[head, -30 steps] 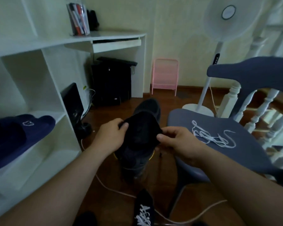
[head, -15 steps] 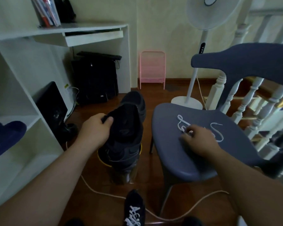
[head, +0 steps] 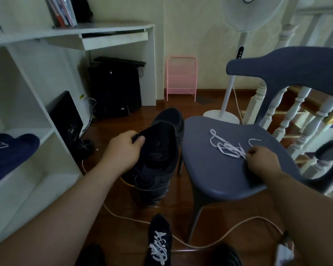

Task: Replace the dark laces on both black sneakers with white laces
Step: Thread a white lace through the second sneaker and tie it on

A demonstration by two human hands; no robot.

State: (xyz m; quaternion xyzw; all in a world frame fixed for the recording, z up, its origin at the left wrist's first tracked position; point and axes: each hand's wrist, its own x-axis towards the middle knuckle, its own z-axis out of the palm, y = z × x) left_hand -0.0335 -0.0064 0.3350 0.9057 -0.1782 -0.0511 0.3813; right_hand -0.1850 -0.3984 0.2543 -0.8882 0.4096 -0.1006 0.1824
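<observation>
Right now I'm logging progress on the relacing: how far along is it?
One sneaker on the floor already wears white laces. The second sneaker is held up by the left hand, with no lace visible on it. The right hand pinches the loose white lace on the chair seat. Threading it remains.

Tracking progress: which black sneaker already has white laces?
The sneaker on the floor at the bottom; the sneaker held by the left hand shows none.

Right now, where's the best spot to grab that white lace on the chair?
Probably the loose end of the tangled flat white shoelace, curling free toward the back of the blue plastic chair seat. Pinch it from above: it lies flat, and grabbing the bunched middle would tighten the tangle.
</observation>
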